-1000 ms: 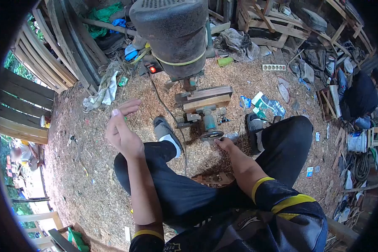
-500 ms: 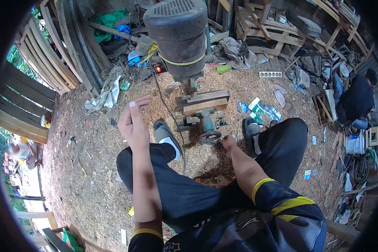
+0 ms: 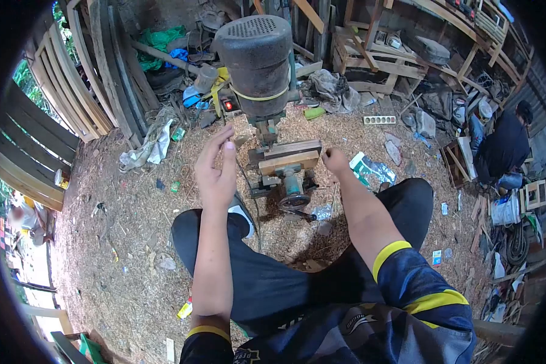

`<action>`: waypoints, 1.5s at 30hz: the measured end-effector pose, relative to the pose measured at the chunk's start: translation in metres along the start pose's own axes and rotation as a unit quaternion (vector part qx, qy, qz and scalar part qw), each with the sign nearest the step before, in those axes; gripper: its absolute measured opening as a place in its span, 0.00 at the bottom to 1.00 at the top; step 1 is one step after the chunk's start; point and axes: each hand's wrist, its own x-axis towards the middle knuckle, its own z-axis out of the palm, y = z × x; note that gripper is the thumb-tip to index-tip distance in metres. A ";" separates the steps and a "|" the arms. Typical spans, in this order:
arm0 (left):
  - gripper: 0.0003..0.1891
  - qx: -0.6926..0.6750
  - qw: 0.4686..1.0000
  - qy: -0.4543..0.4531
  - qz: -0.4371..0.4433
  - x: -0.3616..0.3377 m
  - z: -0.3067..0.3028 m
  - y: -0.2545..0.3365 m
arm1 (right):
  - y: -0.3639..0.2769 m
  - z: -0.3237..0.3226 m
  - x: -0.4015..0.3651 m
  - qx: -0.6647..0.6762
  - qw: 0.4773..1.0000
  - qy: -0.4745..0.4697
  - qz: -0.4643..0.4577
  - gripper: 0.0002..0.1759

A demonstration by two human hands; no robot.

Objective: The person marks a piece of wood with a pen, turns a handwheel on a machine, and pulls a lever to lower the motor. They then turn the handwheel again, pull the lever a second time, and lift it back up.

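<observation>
A machine with a dark, dusty motor housing point(image 3: 255, 67) stands in front of me. Below its chuck, a wooden piece point(image 3: 288, 162) lies along a dark-faced vise. Under that is a handwheel point(image 3: 294, 202) with a crank handle sticking out to the right. My left hand point(image 3: 217, 173) is raised left of the wood, fingers stretched and thumb apart, holding nothing. My right hand point(image 3: 337, 162) is just off the wood's right end, fingers curled in, with nothing visible in them.
A black cable point(image 3: 249, 182) runs down left of the machine, near a glowing red switch point(image 3: 229, 105). Wood shavings cover the ground. A socket strip point(image 3: 379, 120) lies behind to the right. One person point(image 3: 503, 145) sits at far right; another point(image 3: 30, 218) is at far left.
My right hand has let go of the crank handle and risen to the wood's right end. My left hand has moved slightly right, its fingers now pointing up. The view has shifted a little.
</observation>
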 end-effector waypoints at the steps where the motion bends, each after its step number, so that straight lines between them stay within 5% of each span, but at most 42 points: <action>1: 0.14 0.002 1.000 -0.006 0.002 -0.001 0.002 0.001 | -0.007 -0.008 0.018 0.026 1.000 0.014 -0.004 0.17; 14: 0.35 0.162 0.972 -0.163 0.046 -0.017 0.038 0.009 | -0.245 -0.168 0.167 0.213 0.946 0.159 -0.184 0.22; 17: 0.38 0.171 0.973 -0.141 0.071 -0.013 0.050 0.029 | -0.285 -0.191 0.204 0.232 0.907 0.244 -0.254 0.22; 21: 0.41 0.183 0.970 -0.121 0.107 -0.004 0.062 0.039 | -0.334 -0.227 0.237 0.258 0.893 0.261 -0.259 0.37; 24: 0.42 0.201 0.966 -0.104 0.125 0.002 0.071 0.035 | -0.360 -0.245 0.267 0.241 0.874 0.318 -0.277 0.37; 30: 0.44 0.200 0.964 -0.083 0.153 0.018 0.082 0.021 | -0.384 -0.277 0.320 0.243 0.902 0.254 -0.249 0.35; 31: 0.45 0.194 0.964 -0.080 0.165 0.022 0.083 0.015 | -0.387 -0.275 0.330 0.217 0.884 0.313 -0.270 0.30; 34: 0.43 0.219 0.960 -0.045 0.171 0.029 0.085 0.012 | -0.384 -0.273 0.332 0.247 0.904 0.232 -0.259 0.24; 37: 0.45 0.198 0.963 -0.034 0.177 0.031 0.085 0.011 | -0.377 -0.257 0.336 0.307 0.849 0.299 -0.308 0.19; 41: 0.44 0.176 0.966 -0.012 0.190 0.037 0.085 0.007 | -0.375 -0.267 0.335 0.467 0.850 0.073 -0.232 0.19; 45: 0.43 0.200 0.965 -0.033 0.165 0.045 0.081 0.009 | -0.388 -0.280 0.315 0.600 0.791 -0.035 -0.113 0.12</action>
